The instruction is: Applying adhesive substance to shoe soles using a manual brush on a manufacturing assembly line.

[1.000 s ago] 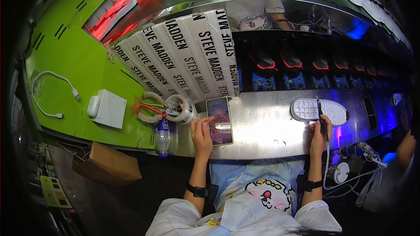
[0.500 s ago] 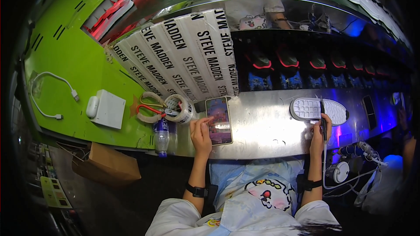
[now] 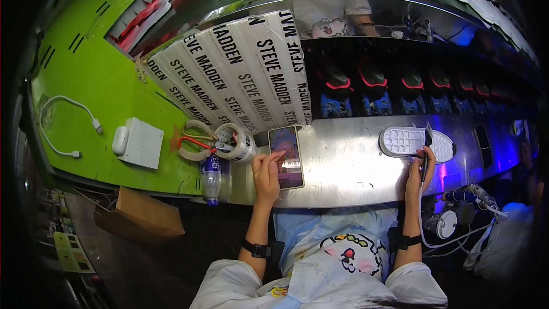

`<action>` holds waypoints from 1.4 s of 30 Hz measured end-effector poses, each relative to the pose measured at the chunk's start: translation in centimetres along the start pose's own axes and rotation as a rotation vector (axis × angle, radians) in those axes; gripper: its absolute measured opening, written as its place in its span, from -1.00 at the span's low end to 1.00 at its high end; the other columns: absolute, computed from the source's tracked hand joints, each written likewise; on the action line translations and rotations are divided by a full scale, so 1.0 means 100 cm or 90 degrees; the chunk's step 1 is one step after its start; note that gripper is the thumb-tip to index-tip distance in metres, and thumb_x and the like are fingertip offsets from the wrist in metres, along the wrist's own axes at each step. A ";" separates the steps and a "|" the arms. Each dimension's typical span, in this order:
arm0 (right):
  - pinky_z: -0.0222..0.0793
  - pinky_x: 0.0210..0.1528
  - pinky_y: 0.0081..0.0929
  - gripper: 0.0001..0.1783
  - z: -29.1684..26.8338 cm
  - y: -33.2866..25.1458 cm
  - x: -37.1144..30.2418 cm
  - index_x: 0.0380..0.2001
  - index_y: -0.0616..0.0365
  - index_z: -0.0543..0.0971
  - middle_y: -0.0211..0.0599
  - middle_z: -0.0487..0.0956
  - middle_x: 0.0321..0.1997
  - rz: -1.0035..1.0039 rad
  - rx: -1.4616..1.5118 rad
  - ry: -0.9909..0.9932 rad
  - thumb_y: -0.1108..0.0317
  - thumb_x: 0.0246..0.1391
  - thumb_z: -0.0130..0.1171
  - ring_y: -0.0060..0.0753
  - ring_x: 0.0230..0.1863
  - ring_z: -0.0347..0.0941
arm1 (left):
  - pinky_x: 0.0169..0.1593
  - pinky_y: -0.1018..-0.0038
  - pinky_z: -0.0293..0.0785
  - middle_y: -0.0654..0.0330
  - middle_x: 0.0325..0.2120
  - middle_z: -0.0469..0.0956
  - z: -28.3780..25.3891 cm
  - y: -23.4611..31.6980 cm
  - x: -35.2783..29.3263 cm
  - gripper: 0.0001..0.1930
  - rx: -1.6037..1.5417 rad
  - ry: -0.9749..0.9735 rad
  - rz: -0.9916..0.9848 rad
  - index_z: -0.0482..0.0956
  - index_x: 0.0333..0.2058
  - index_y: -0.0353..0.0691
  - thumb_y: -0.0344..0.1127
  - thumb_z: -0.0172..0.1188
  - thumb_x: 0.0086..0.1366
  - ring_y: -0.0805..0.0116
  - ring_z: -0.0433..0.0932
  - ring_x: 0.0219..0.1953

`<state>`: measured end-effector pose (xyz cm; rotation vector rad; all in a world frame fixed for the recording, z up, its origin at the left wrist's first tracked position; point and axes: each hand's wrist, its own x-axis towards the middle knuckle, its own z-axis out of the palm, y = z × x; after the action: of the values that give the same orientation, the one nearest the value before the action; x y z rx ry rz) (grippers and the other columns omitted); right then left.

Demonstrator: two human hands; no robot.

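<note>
My left hand [image 3: 266, 177] reaches onto a phone [image 3: 291, 166] that lies on the metal bench. One fingertip touches its lit screen, the other fingers are loosely bent, and nothing is in the hand. At the right, my right hand [image 3: 415, 177] is closed around a brush [image 3: 425, 169] with a dark handle and a thin white tube trailing from it. The brush tip lies over a white shoe sole [image 3: 402, 141], which rests on the bench with its gridded side up.
Left of the phone are tape rolls [image 3: 245, 147], red-handled scissors [image 3: 197, 142] and a bottle [image 3: 211, 182]. A printed carton [image 3: 240, 74] stands behind. Dark shoes [image 3: 374, 74] line the low shelf. Another phone [image 3: 482, 146] lies right of the sole. Green tabletop [image 3: 86, 91] holds a white box [image 3: 143, 143] and cable [image 3: 68, 100].
The brush has turned a little in my right hand, its tip shifting right over the sole. My left hand has moved slightly right, farther onto the phone's screen.
</note>
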<state>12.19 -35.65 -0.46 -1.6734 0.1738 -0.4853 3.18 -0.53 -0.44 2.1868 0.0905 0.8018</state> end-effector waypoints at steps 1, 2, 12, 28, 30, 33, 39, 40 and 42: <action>0.17 -0.24 -0.74 -0.60 -0.001 0.001 0.000 0.02 0.12 0.40 -0.39 0.47 -0.16 0.000 0.000 0.000 0.62 0.07 -0.05 -0.70 -0.35 0.20 | -0.03 0.39 0.25 0.13 -0.28 0.57 0.001 0.001 0.000 -0.70 -0.013 0.007 -0.006 0.54 -0.23 -0.37 -0.34 -0.16 0.34 0.23 0.34 -0.22; 0.18 -0.23 -0.73 -0.60 -0.002 0.004 0.001 0.02 0.12 0.40 -0.39 0.47 -0.16 0.002 0.009 0.002 0.61 0.08 -0.05 -0.69 -0.34 0.22 | -0.03 0.39 0.26 0.13 -0.29 0.57 0.002 0.002 0.000 -0.71 -0.026 0.014 -0.012 0.54 -0.24 -0.37 -0.34 -0.16 0.34 0.23 0.34 -0.22; 0.21 -0.37 -0.77 -0.64 -0.002 0.012 0.004 0.01 0.15 0.39 -0.38 0.47 -0.20 -0.097 -0.037 0.014 0.58 0.11 -0.04 -0.70 -0.40 0.24 | -0.08 0.37 0.29 0.12 -0.40 0.52 -0.001 0.003 -0.001 -0.70 0.030 0.081 -0.034 0.59 -0.33 -0.30 -0.33 -0.16 0.33 0.21 0.38 -0.24; 0.20 -0.43 -0.77 -0.65 0.002 -0.002 0.000 0.01 0.14 0.38 -0.36 0.47 -0.18 -0.002 0.021 0.011 0.56 0.12 -0.03 -0.73 -0.46 0.23 | -0.11 0.35 0.30 0.11 -0.40 0.53 -0.002 0.003 -0.001 -0.67 0.015 0.069 -0.018 0.59 -0.35 -0.30 -0.31 -0.17 0.35 0.20 0.39 -0.28; 0.24 -0.27 -0.73 -0.63 0.000 0.004 0.001 0.04 0.11 0.36 -0.40 0.46 -0.15 -0.011 0.012 0.005 0.54 0.14 -0.02 -0.70 -0.31 0.28 | -0.12 0.36 0.30 0.12 -0.40 0.53 -0.002 0.004 0.000 -0.67 0.016 0.082 -0.021 0.60 -0.35 -0.30 -0.31 -0.18 0.36 0.20 0.39 -0.28; 0.22 -0.22 -0.72 -0.64 -0.004 0.017 0.005 0.03 0.10 0.37 -0.41 0.46 -0.16 -0.048 -0.004 0.002 0.54 0.14 -0.02 -0.70 -0.26 0.28 | -0.11 0.36 0.30 0.12 -0.40 0.54 -0.002 0.005 0.001 -0.66 0.018 0.074 -0.026 0.59 -0.34 -0.30 -0.31 -0.19 0.37 0.20 0.39 -0.28; 0.22 -0.32 -0.74 -0.64 -0.002 0.006 0.003 0.02 0.13 0.37 -0.40 0.46 -0.17 -0.010 0.006 -0.010 0.55 0.13 -0.01 -0.71 -0.34 0.27 | -0.12 0.36 0.30 0.15 -0.44 0.54 0.000 -0.003 -0.002 -0.67 0.018 0.056 -0.029 0.58 -0.40 -0.30 -0.32 -0.18 0.35 0.20 0.39 -0.28; 0.22 -0.32 -0.74 -0.64 -0.001 0.004 0.002 0.02 0.13 0.37 -0.40 0.46 -0.17 -0.010 0.006 -0.010 0.55 0.13 -0.01 -0.71 -0.34 0.27 | -0.15 0.36 0.32 0.15 -0.44 0.54 -0.001 -0.007 -0.005 -0.67 0.019 0.057 -0.034 0.56 -0.42 -0.31 -0.32 -0.18 0.35 0.20 0.40 -0.31; 0.21 -0.36 -0.75 -0.64 -0.001 0.003 0.002 0.02 0.13 0.37 -0.40 0.46 -0.18 -0.015 0.005 -0.005 0.56 0.13 -0.01 -0.71 -0.37 0.26 | -0.17 0.35 0.33 0.14 -0.45 0.53 -0.003 -0.008 -0.009 -0.67 0.020 0.058 -0.038 0.55 -0.44 -0.32 -0.33 -0.19 0.35 0.20 0.41 -0.34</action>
<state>12.40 -35.87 -0.67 -1.6709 0.1454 -0.4965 2.43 -0.05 -1.34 2.1662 0.2133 0.8712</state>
